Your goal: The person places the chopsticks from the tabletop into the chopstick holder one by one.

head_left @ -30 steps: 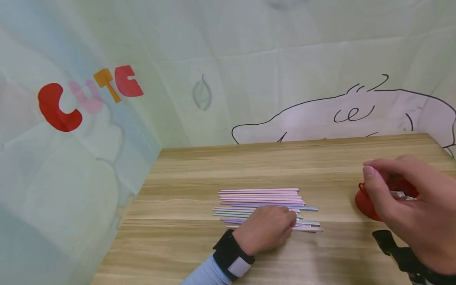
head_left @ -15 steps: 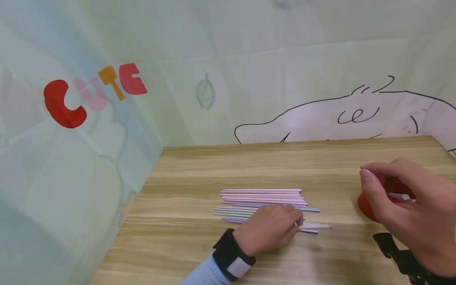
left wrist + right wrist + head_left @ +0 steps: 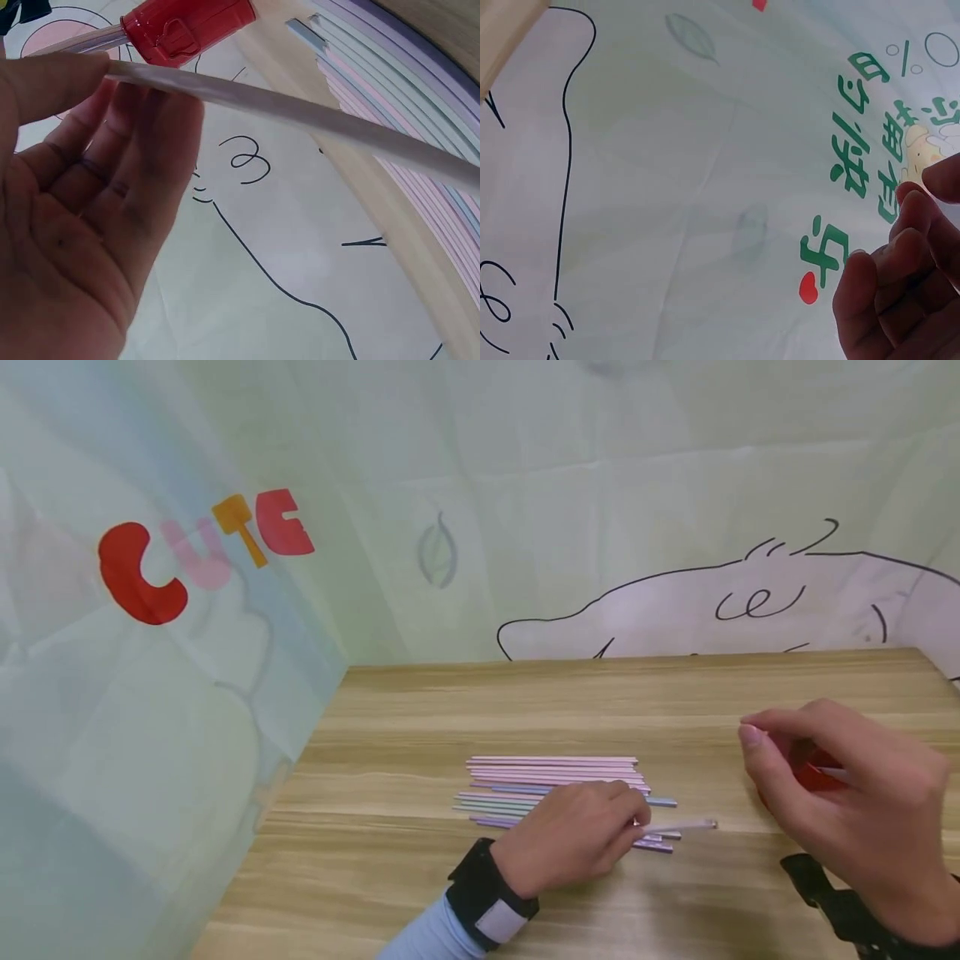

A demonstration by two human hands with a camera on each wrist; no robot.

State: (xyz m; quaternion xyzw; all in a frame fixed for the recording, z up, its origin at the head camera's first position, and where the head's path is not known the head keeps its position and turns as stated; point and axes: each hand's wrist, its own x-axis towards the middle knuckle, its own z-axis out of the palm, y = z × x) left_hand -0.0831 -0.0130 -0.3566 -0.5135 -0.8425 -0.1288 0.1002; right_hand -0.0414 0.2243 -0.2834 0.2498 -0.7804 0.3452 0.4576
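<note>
Held stick: one pale stick (image 3: 315, 120), pinched by the left hand (image 3: 573, 831); its tip shows right of the fingers, lower right of centre in the head frame.
Left fingers: narrow, thumb against fingertips with the stick between; this pinch probably serves to pick out one slender piece without gathering its neighbours.
Stick attitude: tip angled slightly upward, presumably for clearance over the row.
Stick row: pink, blue, green and purple sticks (image 3: 555, 768), side by side at lower centre; the flat, near-parallel layout likely keeps each accessible.
Table: wood-grain surface (image 3: 405, 727), supporting the row.
Red cup: a container (image 3: 195, 30) with a small handle, upper left of the left wrist frame; at right in the head frame, mostly hidden behind the right hand (image 3: 855, 806).
Cup contents: pale stick ends (image 3: 94, 40) at the mouth; quantity cannot be told.
Right fingers: loosely curved, thumb near index finger, no object visible between them.
Right-hand position: in front of the cup in the head view; contact cannot be told, purpose possibly readiness.
</note>
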